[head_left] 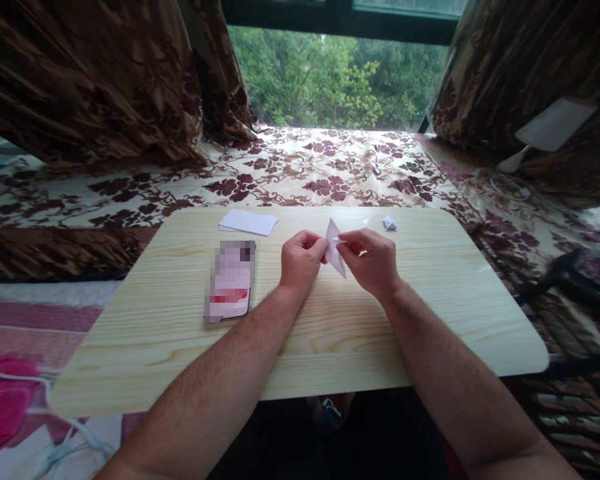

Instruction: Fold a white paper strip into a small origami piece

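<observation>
- The phone (229,283) lies on the left part of the table (325,340); a pixel mosaic covers most of its face, so its writing cannot be read.
- The left forearm (220,373) and the right forearm (455,367) reach over the table's near edge and come together toward the far middle.
- The left hand (301,259) is curled into a loose fist, its fingers pinching the left side of the folded paper (336,260).
- The right hand (375,259) bends inward to the left, its fingers pinching the right side.
- This paper is between both hands, its pointed ends facing far and near.
- Paper sheets (249,222) lie far left; a small folded piece (390,224) lies far right.
</observation>
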### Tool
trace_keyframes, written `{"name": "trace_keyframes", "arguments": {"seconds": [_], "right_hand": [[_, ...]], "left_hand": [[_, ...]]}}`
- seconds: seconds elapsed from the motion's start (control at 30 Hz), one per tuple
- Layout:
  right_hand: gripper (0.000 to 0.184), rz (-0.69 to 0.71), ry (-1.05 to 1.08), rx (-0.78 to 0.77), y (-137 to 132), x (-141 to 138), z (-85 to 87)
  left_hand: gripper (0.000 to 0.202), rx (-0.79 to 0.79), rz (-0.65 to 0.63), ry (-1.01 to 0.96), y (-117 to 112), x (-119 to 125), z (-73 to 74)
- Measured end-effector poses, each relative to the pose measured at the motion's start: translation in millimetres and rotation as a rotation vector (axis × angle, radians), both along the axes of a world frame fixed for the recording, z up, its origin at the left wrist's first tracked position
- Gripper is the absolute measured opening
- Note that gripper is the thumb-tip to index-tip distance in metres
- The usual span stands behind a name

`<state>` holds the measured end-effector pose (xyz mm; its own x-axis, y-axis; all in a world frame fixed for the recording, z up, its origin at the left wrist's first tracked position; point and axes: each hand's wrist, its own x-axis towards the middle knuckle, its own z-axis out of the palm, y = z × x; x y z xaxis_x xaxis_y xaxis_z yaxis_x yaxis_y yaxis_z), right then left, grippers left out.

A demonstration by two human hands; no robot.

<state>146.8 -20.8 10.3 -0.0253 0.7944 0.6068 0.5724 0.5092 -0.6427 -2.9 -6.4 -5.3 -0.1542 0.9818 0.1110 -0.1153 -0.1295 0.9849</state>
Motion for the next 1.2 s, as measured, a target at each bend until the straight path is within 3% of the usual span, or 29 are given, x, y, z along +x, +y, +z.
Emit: {"name": "trace_keyframes", "arguments": {"seconds": [0.3,1.2], "right_hand": [[0.007,-0.071,-0.004,0.047,1.8,-2.3,-2.2],[0.012,0.029,0.032,0.062,1.1,-0.4,-2.1]], "left_hand": [[0.011,0.005,-0.032,0.015,-2.9,2.1,2.2],[0.010,0.051,-0.060,-0.032,-2.5,-2.3,5.5]]}}
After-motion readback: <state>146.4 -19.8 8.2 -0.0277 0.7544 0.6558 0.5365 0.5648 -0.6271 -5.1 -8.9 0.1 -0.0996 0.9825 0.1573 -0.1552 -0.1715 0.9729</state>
